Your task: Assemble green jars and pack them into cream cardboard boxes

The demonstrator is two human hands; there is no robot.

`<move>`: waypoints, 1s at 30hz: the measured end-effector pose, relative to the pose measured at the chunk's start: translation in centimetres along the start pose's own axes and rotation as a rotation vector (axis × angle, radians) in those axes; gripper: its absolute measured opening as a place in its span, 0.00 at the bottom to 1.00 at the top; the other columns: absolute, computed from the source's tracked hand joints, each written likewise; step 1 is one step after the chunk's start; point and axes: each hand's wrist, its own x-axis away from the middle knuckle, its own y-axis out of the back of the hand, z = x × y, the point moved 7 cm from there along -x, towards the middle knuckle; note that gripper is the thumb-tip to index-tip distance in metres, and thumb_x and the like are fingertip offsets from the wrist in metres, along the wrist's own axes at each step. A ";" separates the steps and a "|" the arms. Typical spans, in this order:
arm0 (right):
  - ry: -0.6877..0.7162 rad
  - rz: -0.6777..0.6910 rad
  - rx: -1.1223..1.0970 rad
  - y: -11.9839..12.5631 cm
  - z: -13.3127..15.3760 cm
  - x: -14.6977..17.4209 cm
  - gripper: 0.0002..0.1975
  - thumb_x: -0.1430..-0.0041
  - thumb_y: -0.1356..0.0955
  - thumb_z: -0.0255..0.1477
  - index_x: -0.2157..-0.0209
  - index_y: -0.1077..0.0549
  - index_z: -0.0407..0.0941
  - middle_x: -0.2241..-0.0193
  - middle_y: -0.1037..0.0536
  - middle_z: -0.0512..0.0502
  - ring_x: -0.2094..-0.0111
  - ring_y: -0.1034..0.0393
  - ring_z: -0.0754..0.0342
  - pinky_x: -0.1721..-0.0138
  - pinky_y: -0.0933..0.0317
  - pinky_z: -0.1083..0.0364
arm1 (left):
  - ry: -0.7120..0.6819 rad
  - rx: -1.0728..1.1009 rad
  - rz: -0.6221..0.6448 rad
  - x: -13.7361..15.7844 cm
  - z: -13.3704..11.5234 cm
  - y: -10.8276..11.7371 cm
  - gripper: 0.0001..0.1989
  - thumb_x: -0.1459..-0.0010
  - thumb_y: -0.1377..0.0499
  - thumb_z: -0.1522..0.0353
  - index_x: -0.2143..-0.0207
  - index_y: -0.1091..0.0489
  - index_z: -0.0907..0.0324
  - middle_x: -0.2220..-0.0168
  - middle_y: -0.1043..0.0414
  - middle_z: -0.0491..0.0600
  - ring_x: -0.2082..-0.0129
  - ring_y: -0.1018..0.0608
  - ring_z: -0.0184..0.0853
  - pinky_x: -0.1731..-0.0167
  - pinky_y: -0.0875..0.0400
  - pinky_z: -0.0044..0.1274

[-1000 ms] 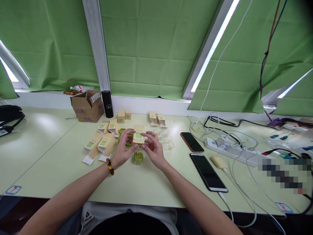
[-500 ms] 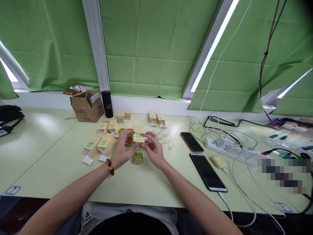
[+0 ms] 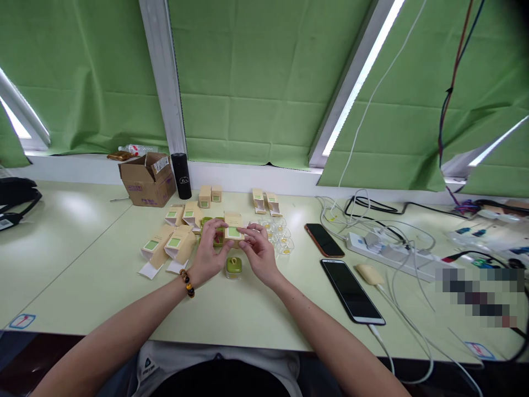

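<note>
Between both hands is a small tan cardboard box with a green square on its front. My left hand grips its left side with thumb and fingers. On the right side, my right hand pinches it, fingertips near the green square. Just below the box, a small clear container with a green lid stands on the table. More green lids lie partly hidden behind my left hand. Several clear containers with yellow spots sit right of my right hand.
Several tan boxes with open flaps lie to the left; two more stand at the back. A brown carton and a black cylinder are behind. On the right are two phones, a power strip and cables.
The small box has tilted slightly in my hands, its green square showing a little higher. Otherwise both hands keep nearly the same place.
</note>
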 end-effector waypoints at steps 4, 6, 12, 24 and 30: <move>0.018 0.007 0.034 0.0 0.0 0.0 0.15 0.33 0.28 0.40 0.47 0.21 0.56 0.46 0.40 0.46 0.64 0.30 0.61 0.50 0.24 0.47 | 0.005 -0.013 0.005 0.0 0.2 -0.1 0.17 0.33 0.39 0.63 0.44 0.36 0.53 0.44 0.37 0.56 0.54 0.27 0.39 0.55 0.28 0.33; 0.023 0.010 0.045 0.0 0.1 0.1 0.15 0.33 0.28 0.40 0.46 0.21 0.56 0.46 0.41 0.45 0.63 0.29 0.60 0.50 0.24 0.47 | -0.007 -0.014 0.012 0.0 0.1 -0.1 0.17 0.33 0.39 0.63 0.44 0.37 0.53 0.43 0.37 0.56 0.50 0.27 0.41 0.52 0.27 0.34; 0.058 0.040 0.140 -0.1 1.0 0.3 0.18 0.31 0.30 0.40 0.41 0.24 0.59 0.42 0.43 0.43 0.46 0.30 0.49 0.39 0.29 0.42 | -0.074 -0.036 0.033 -0.1 -0.5 0.2 0.20 0.33 0.40 0.64 0.41 0.38 0.53 0.41 0.38 0.57 0.38 0.32 0.46 0.41 0.32 0.40; 0.395 0.182 0.574 -1.8 3.0 1.6 0.29 0.34 0.32 0.27 0.34 0.31 0.59 0.36 0.47 0.40 0.29 0.51 0.36 0.29 0.46 0.30 | 0.035 0.037 -0.066 0.0 0.7 0.7 0.20 0.32 0.40 0.57 0.43 0.38 0.54 0.42 0.32 0.57 0.46 0.26 0.43 0.49 0.29 0.35; 0.550 0.229 0.569 -2.5 4.5 2.2 0.27 0.35 0.34 0.23 0.36 0.32 0.51 0.36 0.46 0.36 0.28 0.47 0.36 0.30 0.43 0.31 | 0.181 0.244 -0.099 -0.4 1.7 1.0 0.21 0.32 0.39 0.57 0.42 0.36 0.55 0.42 0.28 0.57 0.42 0.25 0.43 0.46 0.29 0.33</move>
